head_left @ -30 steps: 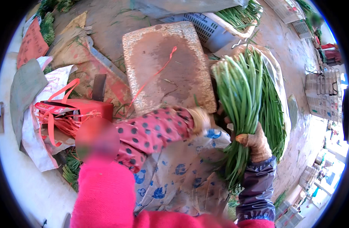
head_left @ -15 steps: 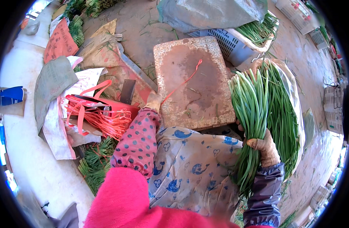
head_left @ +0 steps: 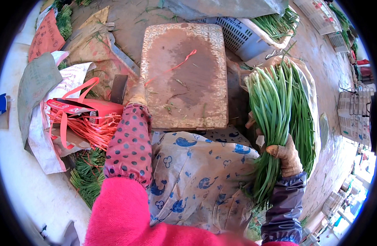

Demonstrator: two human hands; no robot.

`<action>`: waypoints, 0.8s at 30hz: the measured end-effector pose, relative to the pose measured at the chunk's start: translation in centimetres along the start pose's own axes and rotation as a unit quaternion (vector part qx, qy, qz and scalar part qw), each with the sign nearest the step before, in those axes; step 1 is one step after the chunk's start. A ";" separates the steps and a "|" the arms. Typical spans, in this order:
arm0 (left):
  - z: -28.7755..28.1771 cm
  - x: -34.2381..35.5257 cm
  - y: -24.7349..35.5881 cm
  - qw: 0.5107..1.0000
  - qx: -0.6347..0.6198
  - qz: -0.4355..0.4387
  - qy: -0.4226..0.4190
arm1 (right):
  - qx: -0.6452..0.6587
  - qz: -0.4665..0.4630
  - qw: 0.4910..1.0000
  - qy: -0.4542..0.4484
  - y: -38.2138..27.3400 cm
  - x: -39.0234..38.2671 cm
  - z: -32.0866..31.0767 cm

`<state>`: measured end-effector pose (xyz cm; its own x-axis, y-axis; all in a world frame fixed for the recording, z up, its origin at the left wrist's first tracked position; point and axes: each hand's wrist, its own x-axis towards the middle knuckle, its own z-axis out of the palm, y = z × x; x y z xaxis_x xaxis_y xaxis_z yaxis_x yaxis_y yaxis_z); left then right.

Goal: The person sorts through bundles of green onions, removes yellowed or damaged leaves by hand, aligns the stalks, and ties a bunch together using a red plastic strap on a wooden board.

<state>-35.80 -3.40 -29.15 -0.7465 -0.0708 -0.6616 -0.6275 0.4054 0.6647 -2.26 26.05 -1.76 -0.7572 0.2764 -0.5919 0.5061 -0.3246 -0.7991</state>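
Note:
My right hand [head_left: 287, 158], in a tan glove with a dark sleeve, grips a thick bundle of long green stalks [head_left: 272, 110] near its lower end, holding it upright to the right of my lap. My left hand [head_left: 137, 93], gloved under a red dotted sleeve, rests at the left edge of a worn wooden board [head_left: 196, 98]. It pinches the near end of a red tie strip [head_left: 176, 65] that lies across the board. A blue-patterned apron [head_left: 196, 176] covers my lap.
A pile of red tie strips [head_left: 83, 123] on sacks lies at the left, with a dark blade [head_left: 118, 88] beside the board. Cut green trimmings [head_left: 88, 178] lie below them. A grey plastic crate [head_left: 237, 35] holds more stalks at the back. More stalks lie on a sack [head_left: 305, 110] at the right.
My left hand has left the bundle and moved left to the board's edge, taking the end of the red strip. My right hand keeps hold of the bundle.

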 end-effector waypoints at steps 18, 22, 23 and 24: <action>1.4 -10.1 1.8 0.697 0.541 0.434 0.184 | -0.476 -0.167 0.863 -0.004 -6.0 14.5 12.9; 2.9 -11.7 1.7 0.711 0.550 0.411 0.153 | -0.543 -0.229 0.808 -0.002 -1.8 18.0 16.0; 2.9 -12.1 1.8 0.733 0.544 0.389 0.124 | -0.574 -0.241 0.783 0.009 -0.7 18.9 16.7; 2.9 -12.5 2.1 0.754 0.536 0.368 0.093 | -0.616 -0.167 0.770 0.007 -0.5 19.3 17.4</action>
<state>-27.14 1.04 -20.48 -0.8863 0.4461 -0.1244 0.4364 0.8943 0.0985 -24.26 15.85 -10.95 -0.9296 0.1718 -0.3262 0.2995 0.8679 -0.3963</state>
